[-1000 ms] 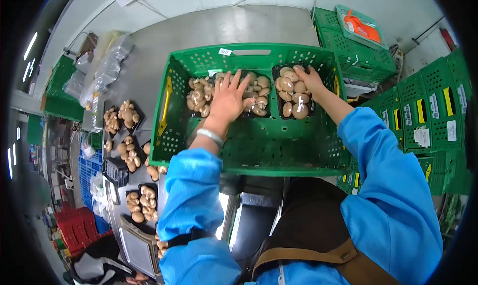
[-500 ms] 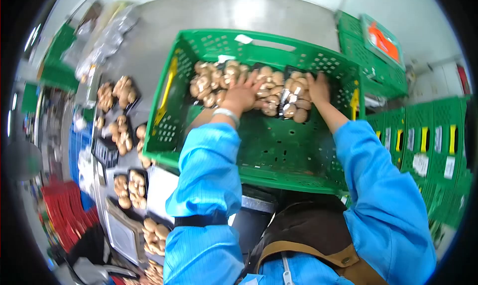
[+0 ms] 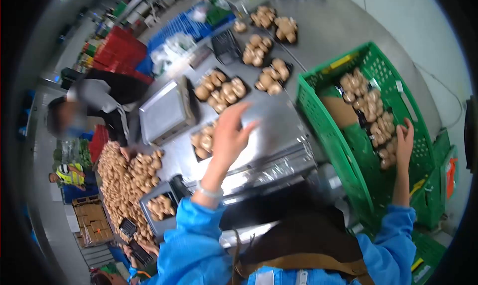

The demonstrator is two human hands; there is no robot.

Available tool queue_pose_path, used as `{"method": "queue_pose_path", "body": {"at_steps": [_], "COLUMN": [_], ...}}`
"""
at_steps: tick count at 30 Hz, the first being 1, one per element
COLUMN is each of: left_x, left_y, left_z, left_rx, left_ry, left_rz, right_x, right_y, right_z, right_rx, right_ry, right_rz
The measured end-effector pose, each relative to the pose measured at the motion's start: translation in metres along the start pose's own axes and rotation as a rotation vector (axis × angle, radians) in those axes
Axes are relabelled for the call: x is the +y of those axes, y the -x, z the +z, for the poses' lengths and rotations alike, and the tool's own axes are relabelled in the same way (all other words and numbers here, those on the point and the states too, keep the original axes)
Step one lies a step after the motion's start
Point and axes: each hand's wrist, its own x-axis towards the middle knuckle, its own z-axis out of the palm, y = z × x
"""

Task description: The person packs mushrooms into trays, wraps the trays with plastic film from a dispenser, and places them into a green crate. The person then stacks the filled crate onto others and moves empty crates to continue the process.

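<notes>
My left hand (image 3: 231, 138) is raised over the metal table (image 3: 271, 128), empty, with its fingers apart. It is beside a black tray of mushrooms (image 3: 203, 141), partly behind my wrist. My right hand (image 3: 405, 141) is at the right side of the green crate (image 3: 343, 155), its fingers near the mushroom trays inside; whether it grips anything I cannot make out. Several packed trays of brown mushrooms (image 3: 368, 106) lie in a row along the crate's far side. More mushroom trays (image 3: 229, 91) lie on the table beyond my left hand.
A metal scale (image 3: 167, 111) stands left of the trays. Further left is a large heap of loose mushrooms (image 3: 122, 180), with a person in dark clothing (image 3: 112, 98) reaching in. Another person's hands (image 3: 142, 250) hold a black tray at bottom left. Empty black trays (image 3: 225, 46) lie further back.
The view has swung left. My left hand has left the trays in the crate and is now over the table. My right hand remains at the crate, by the end of the row.
</notes>
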Motion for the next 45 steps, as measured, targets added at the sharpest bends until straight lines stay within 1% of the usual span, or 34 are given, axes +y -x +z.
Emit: {"method": "queue_pose_path", "body": {"at_steps": [1, 2, 3, 4, 5, 6, 7, 8, 10, 12, 13, 14, 15, 17, 20, 22, 24, 26, 27, 28, 30, 31, 32, 34, 35, 36, 38, 39, 40, 41, 42, 43, 44, 45], "left_x": [-0.042, -0.069, -0.1, -0.125, -0.152, -0.172, -0.183, -0.186, -0.176, -0.172, -0.16, -0.147, -0.143, -0.14, -0.137, -0.137, -0.126, -0.127, -0.134, -0.137, -0.12, -0.114, -0.109, -0.096, -0.082, -0.081, -0.089, -0.096, -0.106, -0.109, -0.084, -0.072, -0.066, -0.059], "left_y": [0.02, 0.033, 0.049, 0.062, 0.074, 0.084, 0.09, 0.095, 0.1, 0.107, 0.109, 0.111, 0.115, 0.121, 0.123, 0.123, 0.127, 0.143, 0.162, 0.186, 0.224, 0.243, 0.256, 0.264, 0.256, 0.252, 0.246, 0.243, 0.242, 0.249, 0.235, 0.227, 0.217, 0.204], "left_z": [-0.024, -0.047, -0.062, -0.068, -0.064, -0.058, -0.051, -0.044, -0.034, -0.019, -0.016, -0.017, -0.015, -0.014, -0.011, -0.014, -0.027, -0.053, -0.073, -0.092, -0.112, -0.109, -0.099, -0.068, -0.054, -0.038, -0.03, -0.038, -0.054, -0.073, -0.099, -0.128, -0.147, -0.162], "left_rx": [0.111, 0.134, 0.097, 0.083, 0.058, 0.03, -0.001, -0.034, 0.072, 0.144, 0.148, 0.149, 0.174, 0.139, 0.095, 0.119, 0.253, 0.405, 0.343, 0.282, 0.231, 0.19, 0.143, 0.121, 0.137, 0.138, 0.085, 0.009, -0.069, -0.01, 0.07, 0.07, 0.033, -0.001], "left_ry": [0.018, -0.07, -0.122, -0.038, 0.017, 0.075, 0.079, 0.084, 0.146, 0.149, 0.111, 0.074, 0.079, 0.139, 0.177, 0.278, 0.606, 0.436, 0.333, 0.226, -0.032, -0.212, -0.389, -0.577, -0.529, -0.514, -0.368, -0.099, 0.173, 0.555, 0.822, 1.071, 1.051, 1.169], "left_rz": [-0.111, -0.171, -0.199, -0.254, -0.272, -0.29, -0.246, -0.206, -0.252, -0.228, -0.198, -0.17, -0.164, -0.15, -0.202, -0.25, -0.312, -0.354, -0.456, -0.552, -0.929, -0.887, -0.841, -0.687, -0.716, -0.718, -0.669, -0.789, -0.902, -0.946, -0.89, -0.876, -0.796, -0.704], "right_x": [-0.047, -0.084, -0.138, -0.158, -0.199, -0.221, -0.236, -0.252, -0.264, -0.252, -0.248, -0.243, -0.234, -0.21, -0.213, -0.22, -0.22, -0.22, -0.216, -0.216, -0.186, -0.175, -0.17, -0.161, -0.15, -0.148, -0.133, -0.136, -0.138, -0.149, -0.162, -0.177, -0.191, -0.205], "right_y": [0.015, 0.032, 0.057, 0.073, 0.091, 0.107, 0.121, 0.135, 0.153, 0.164, 0.169, 0.172, 0.174, 0.183, 0.185, 0.183, 0.174, 0.163, 0.155, 0.152, 0.15, 0.154, 0.165, 0.182, 0.189, 0.197, 0.201, 0.196, 0.189, 0.178, 0.167, 0.16, 0.154, 0.152], "right_z": [0.018, 0.043, 0.06, 0.088, 0.11, 0.142, 0.173, 0.205, 0.272, 0.324, 0.34, 0.347, 0.348, 0.342, 0.33, 0.328, 0.327, 0.294, 0.272, 0.24, 0.199, 0.185, 0.179, 0.171, 0.182, 0.192, 0.218, 0.219, 0.214, 0.198, 0.182, 0.163, 0.152, 0.147], "right_rx": [-0.094, -0.123, -0.183, -0.277, -0.442, -0.545, -0.601, -0.723, -0.75, -0.746, -0.747, -0.738, -0.732, -0.712, -0.732, -0.739, -0.788, -0.791, -0.731, -0.664, -0.505, -0.487, -0.468, -0.428, -0.411, -0.474, -0.547, -0.589, -0.827, -1.05, -1.256, -1.317, -1.296, -1.318], "right_ry": [-0.167, -0.311, -0.224, -0.225, -0.246, -0.203, -0.111, -0.129, -0.196, -0.132, -0.098, -0.106, -0.111, -0.09, -0.103, -0.091, -0.16, -0.291, -0.26, -0.139, 0.083, 0.168, 0.291, 0.539, 0.519, 0.479, 0.263, 0.216, 0.027, -0.166, -0.362, -0.618, -0.645, -0.851], "right_rz": [0.026, -0.097, -0.203, -0.444, -0.547, -0.717, -0.866, -0.846, -0.83, -0.765, -0.73, -0.752, -0.765, -0.787, -0.697, -0.701, -0.675, -0.601, -0.658, -0.694, -0.69, -0.608, -0.604, -0.597, -0.65, -0.626, -0.69, -0.77, -0.55, -0.318, -0.074, 0.054, 0.057, 0.079]}}
